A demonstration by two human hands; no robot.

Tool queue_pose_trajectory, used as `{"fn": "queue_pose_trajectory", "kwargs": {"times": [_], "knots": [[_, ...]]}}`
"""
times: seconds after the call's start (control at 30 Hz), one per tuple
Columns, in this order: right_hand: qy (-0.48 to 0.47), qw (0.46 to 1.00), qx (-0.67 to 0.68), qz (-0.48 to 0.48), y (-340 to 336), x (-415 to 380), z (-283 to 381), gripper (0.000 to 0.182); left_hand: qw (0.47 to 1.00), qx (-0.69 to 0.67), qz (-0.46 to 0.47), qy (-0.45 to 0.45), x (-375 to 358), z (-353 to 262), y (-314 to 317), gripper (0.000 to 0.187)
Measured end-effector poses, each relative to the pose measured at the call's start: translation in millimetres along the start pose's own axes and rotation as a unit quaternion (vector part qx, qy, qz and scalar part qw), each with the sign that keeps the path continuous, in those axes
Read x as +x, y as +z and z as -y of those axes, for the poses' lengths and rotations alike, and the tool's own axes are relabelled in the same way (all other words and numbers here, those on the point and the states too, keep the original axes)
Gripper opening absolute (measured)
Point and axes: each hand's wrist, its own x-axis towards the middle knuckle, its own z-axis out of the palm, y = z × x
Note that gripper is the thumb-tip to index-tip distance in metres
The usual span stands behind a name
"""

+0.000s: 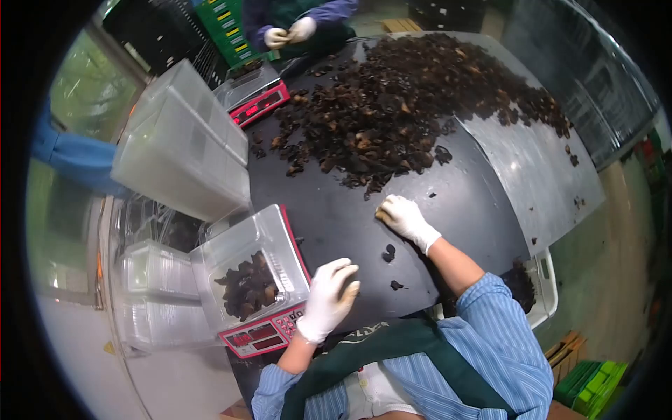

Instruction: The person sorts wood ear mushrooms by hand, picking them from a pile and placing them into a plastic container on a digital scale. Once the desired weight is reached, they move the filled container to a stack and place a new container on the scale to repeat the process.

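Note:
My left hand (329,297), in a white glove, is beside the right edge of a red scale (262,338), its fingers apart and nothing in them. On the scale rests a clear plastic tray (210,273) with dark mushroom-like pieces (250,285) inside. My right hand (406,218), gloved too, is over the dark table top (336,217), just below the big heap of dark pieces (392,105). Its fingers are curled; whatever they hold, if anything, is too small to make out. Two loose pieces (389,253) lie between my hands, nearer the right one.
Stacked clear containers (185,140) stand at the left, with more stacks (161,294) below. A second red scale (259,103) is at the back left. Across the table a co-worker's gloved hands (290,33) are together. A white crate (546,287) is at the right.

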Motion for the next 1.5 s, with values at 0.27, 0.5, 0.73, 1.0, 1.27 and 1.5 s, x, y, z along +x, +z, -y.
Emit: {"fn": "queue_pose_trajectory", "kwargs": {"times": [0.27,0.5,0.73,1.0,1.27,1.5], "knots": [[0.36,0.897,0.249,-0.069,-97.2,-66.6,-11.9,0.014,0.991,0.087,0.101,-0.027,32.6,19.7,96.1,0.04],[0.287,0.912,0.292,0.005,-102.3,-114.8,2.2,0.017,0.996,-0.03,0.056,-0.068,32.5,42.7,110.7,0.017],[0.179,0.956,0.234,0.011,-69.0,-62.0,2.5,0.031,0.986,0.018,0.155,-0.066,-13.7,-0.1,107.5,0.024],[0.129,0.989,0.015,0.072,6.8,52.9,-17.6,0.041,0.987,-0.048,0.021,-0.149,-20.4,-23.2,92.0,0.023],[0.138,0.938,0.303,0.101,-8.3,38.2,31.3,0.024,0.97,-0.029,-0.187,-0.156,-49.4,-41.3,-10.1,0.024],[-0.022,0.869,0.463,0.173,-25.4,77.7,207.0,0.027,0.897,0.225,-0.323,-0.202,-84.7,38.3,-112.9,0.025]]}}
